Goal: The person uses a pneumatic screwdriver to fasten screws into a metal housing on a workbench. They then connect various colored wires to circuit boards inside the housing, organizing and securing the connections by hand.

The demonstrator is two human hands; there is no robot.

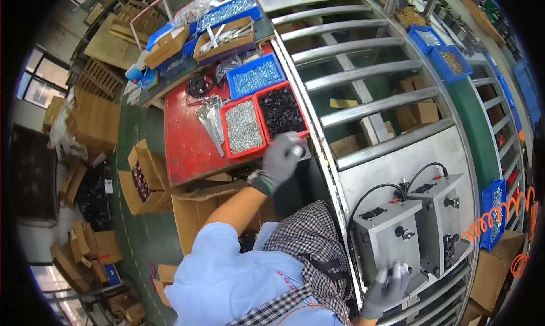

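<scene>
My left hand (pixel 282 160), in a grey glove, is curled just past the near edge of the red trays. Its fingertips are pressed together, and I cannot make out what, if anything, they hold. Beside it are a red tray of black parts (pixel 279 111) and a red tray of small silvery parts (pixel 244 127). My right hand (pixel 389 289), also gloved, reaches to the lower front of a grey metal box (pixel 386 238). Its fingers are extended and apart near a dark fitting, which they partly cover. A second grey box (pixel 440 212) stands alongside, with a black knob and cable.
A roller conveyor (pixel 363 67) runs along my right. On the red table (pixel 184 141) lie metal strips (pixel 211 121) and a blue tray of silvery parts (pixel 255 76). Cardboard boxes (pixel 145 178) stand on the floor at left. An orange coiled hose (pixel 499 212) hangs at far right.
</scene>
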